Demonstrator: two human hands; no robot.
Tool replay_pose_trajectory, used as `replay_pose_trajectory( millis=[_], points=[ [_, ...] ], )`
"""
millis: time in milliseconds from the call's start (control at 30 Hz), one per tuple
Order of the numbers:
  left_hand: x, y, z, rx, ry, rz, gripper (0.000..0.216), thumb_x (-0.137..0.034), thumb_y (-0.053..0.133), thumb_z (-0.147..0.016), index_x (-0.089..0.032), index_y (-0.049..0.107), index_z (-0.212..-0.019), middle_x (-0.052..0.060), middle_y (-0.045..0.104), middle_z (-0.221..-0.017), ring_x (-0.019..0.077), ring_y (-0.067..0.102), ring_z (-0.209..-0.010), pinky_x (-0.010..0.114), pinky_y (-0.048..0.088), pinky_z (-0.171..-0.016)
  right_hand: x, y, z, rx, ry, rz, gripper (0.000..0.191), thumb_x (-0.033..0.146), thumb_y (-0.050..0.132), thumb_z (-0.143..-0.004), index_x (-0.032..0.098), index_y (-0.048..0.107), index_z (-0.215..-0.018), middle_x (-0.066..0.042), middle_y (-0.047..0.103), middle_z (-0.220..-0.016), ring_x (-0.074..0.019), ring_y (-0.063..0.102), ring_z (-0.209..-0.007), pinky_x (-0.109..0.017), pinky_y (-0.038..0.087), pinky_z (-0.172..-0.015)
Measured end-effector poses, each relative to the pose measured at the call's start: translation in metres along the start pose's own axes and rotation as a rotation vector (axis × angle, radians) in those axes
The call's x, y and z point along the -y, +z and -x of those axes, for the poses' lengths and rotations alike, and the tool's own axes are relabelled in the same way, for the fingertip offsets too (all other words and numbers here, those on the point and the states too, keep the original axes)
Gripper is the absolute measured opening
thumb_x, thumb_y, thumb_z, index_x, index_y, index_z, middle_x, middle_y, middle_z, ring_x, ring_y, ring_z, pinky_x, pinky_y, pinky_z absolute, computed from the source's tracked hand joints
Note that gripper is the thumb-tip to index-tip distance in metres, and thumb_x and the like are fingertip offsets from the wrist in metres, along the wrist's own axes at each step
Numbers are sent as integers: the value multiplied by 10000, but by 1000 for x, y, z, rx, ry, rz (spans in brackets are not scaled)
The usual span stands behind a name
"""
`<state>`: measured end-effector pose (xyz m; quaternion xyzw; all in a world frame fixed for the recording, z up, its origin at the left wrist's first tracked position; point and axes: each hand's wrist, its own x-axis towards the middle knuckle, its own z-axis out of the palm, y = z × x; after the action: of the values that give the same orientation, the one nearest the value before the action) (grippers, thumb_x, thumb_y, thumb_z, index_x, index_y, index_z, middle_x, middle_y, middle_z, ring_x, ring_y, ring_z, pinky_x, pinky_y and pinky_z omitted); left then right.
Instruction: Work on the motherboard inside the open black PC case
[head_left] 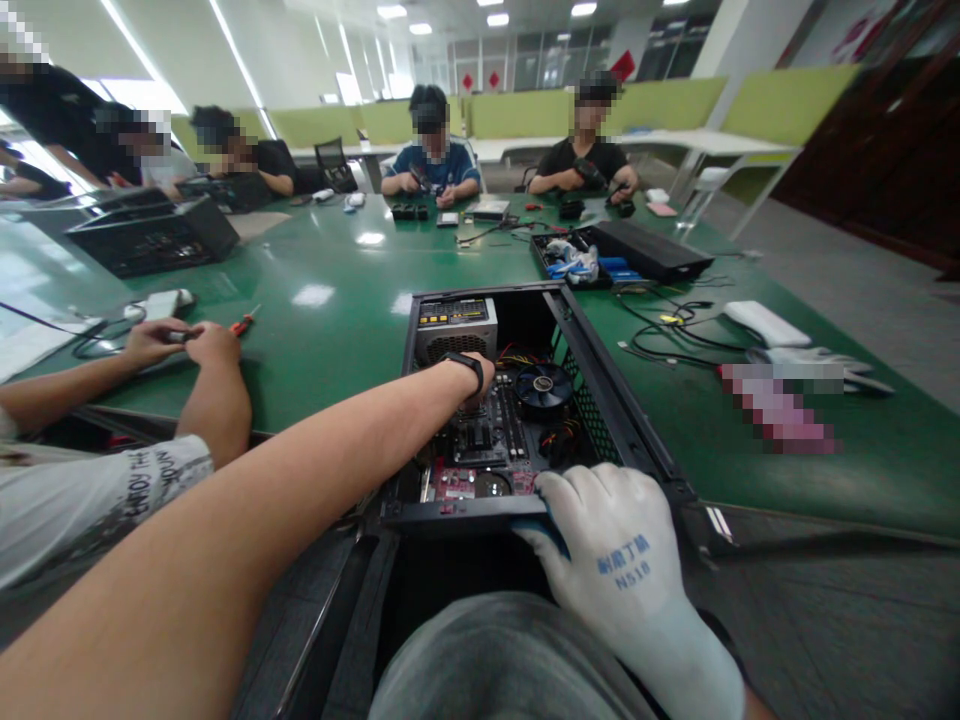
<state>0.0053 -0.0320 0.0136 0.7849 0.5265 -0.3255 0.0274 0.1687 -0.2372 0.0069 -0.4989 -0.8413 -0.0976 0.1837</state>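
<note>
An open computer case (459,513) lies in front of me at the table's edge. Inside it are a power supply (456,322), a round black fan (543,388), a motherboard (477,436) and a red circuit board (454,482) near my side. Bare, with a black band on the wrist, my left hand (480,378) reaches into the case just below the power supply; its fingers are hidden. My right hand (611,540) wears a white glove and grips the near rim of the case, thumb below and fingers curled over the top.
Another person's hands (184,340) hold a small item at left, beside a red screwdriver (244,321). A black tray (570,262), cables (664,335), a white box (765,323) and a glove (817,365) lie right on the green table (315,260). Several people sit beyond.
</note>
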Motion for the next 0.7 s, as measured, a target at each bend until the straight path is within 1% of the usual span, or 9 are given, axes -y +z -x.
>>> replay_pose_trajectory(
  millis=[100,233,333,500,633,700],
  points=[
    [-1,0,1,5,-1,-4,636,-339,875,-539,-133,736,-1124,142,740,-1092,283,682,-1031,310,531,-915,0,0,1,-6,-7,3,290,421,745,-734,228,630,-917,-33,587,-765,-226,436,-746,-358,201,-684],
    [1,1,0,-13,-10,49,646,-399,862,-552,-134,737,-1128,150,737,-1093,298,681,-1034,323,533,-916,0,-1,2,-8,-3,2,291,423,745,-733,228,632,-918,-34,585,-759,-227,429,-744,-359,198,-683],
    [2,2,0,-19,-8,49,659,-395,861,-548,-113,734,-1130,162,736,-1086,304,683,-1029,323,538,-909,0,0,1,-9,-4,1,271,418,730,-747,226,634,-912,-36,582,-760,-226,428,-743,-360,197,-682],
    [1,1,2,-30,-26,58,650,-376,876,-519,-156,744,-1116,127,751,-1056,284,687,-1020,301,534,-910,0,-1,1,-4,-3,2,247,409,699,-773,217,637,-917,-40,581,-758,-216,421,-737,-355,192,-682],
    [1,-1,4,-31,-10,49,659,-380,881,-517,-109,746,-1102,165,744,-1063,307,689,-1002,330,549,-891,1,-2,1,16,5,1,247,405,699,-772,219,639,-923,-41,583,-759,-217,422,-734,-358,193,-682],
    [1,-1,5,-38,-12,61,650,-393,882,-517,-112,750,-1088,163,748,-1047,307,690,-992,332,551,-883,1,-2,1,24,7,1,247,409,694,-775,220,640,-924,-42,585,-765,-220,426,-739,-360,196,-685]
  ],
)
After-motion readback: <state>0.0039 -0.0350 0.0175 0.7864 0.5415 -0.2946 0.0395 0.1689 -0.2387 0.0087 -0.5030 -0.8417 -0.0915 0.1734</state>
